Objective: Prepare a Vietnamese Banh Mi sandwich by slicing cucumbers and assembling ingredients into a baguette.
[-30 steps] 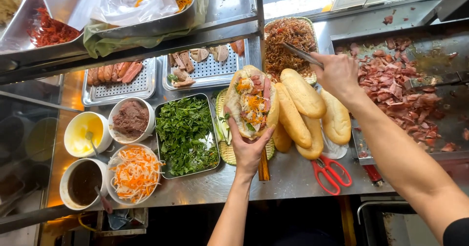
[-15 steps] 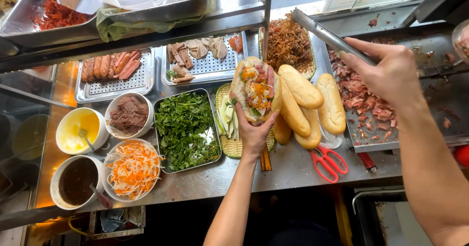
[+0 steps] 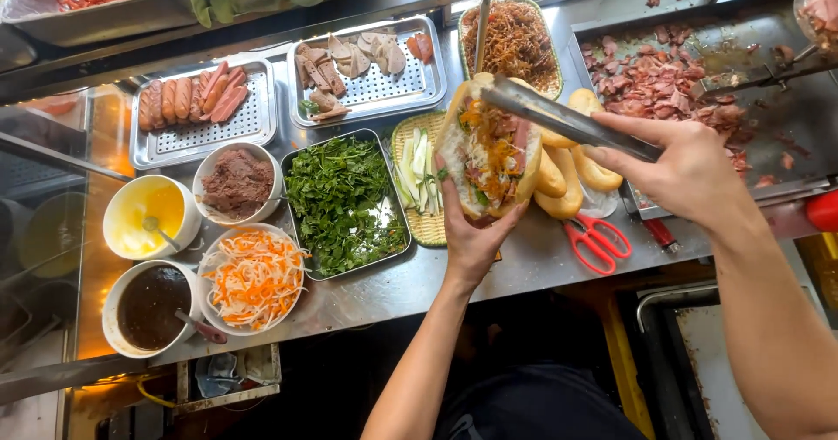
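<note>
My left hand (image 3: 471, 239) holds a split bread roll (image 3: 485, 147) from below; it is filled with meat, carrot shreds and greens. My right hand (image 3: 685, 169) grips metal tongs (image 3: 559, 117) whose tips reach over the top of the open roll. Nothing shows between the tong tips. More plain rolls (image 3: 567, 182) lie just behind the filled one on the steel counter.
A tray of green herbs (image 3: 345, 200), a basket of cucumber strips (image 3: 417, 178), bowls of pickled carrot (image 3: 253, 278), dark sauce (image 3: 150, 307), yellow sauce (image 3: 148, 213) and brown paste (image 3: 236, 182). Trays of sausages (image 3: 196, 99) and sliced meats (image 3: 362, 60). Chopped meat on a griddle (image 3: 663, 82). Red scissors (image 3: 598, 235).
My right hand has swung the tongs from the griddle on the right to above the filled roll. My left hand keeps holding the roll, now closer to the camera.
</note>
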